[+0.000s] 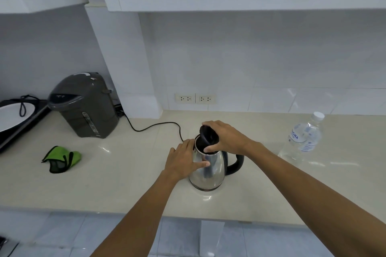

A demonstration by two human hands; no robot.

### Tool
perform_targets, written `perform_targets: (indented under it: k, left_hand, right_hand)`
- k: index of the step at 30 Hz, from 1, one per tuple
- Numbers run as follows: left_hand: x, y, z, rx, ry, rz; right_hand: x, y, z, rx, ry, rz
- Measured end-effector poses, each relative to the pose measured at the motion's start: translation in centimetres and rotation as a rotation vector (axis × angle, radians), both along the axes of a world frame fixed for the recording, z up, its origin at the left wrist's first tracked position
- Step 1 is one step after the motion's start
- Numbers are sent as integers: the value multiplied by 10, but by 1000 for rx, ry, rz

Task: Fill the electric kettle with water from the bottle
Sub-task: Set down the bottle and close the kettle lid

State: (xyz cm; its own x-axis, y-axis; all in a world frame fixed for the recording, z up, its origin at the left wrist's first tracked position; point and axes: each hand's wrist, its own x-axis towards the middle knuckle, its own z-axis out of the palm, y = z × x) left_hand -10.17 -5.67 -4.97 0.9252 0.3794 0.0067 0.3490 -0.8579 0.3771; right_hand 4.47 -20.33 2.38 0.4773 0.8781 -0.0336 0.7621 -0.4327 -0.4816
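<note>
Two hands on the kettle, mid-table, w/ the step in hand looking like lid removal. Right hand is curled round the black lid, thumb at the near edge, fingers over the far rim; lid sits tilted, part lifted off the mouth. Left hand lies flat and open against the kettle's left side, thumb across the front, bracing only, not gripping anything.

Bottle stands well apart to the right, near the wall, white cap on, untouched. So pouring not yet begun, prob. early in the task.

Next move, as I judge it: get the lid clear and out of the way, then reach right for the bottle, unscrew the cap and tip it over the open mouth. Needs one hand freed.

Materials: kettle body is polished steel, rounded, wider at the base, mirror-like, likely slippery; handle is black plastic loop on the right side. Bottle is thin clear plastic w/ blue label, water inside, prob. soft under a squeeze. Table is pale, glossy, stone-like. Black cord runs behind the kettle.
</note>
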Motion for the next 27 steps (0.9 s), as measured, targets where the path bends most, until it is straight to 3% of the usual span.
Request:
perform_targets:
  k: [16, 27]
  left_hand:
    - [3, 0, 7, -113, 18, 121]
    - [2, -2, 7, -111, 10, 123]
  right_hand:
    - [4, 13, -25, -90, -62, 26]
    - [7, 15, -24, -60, 9, -6]
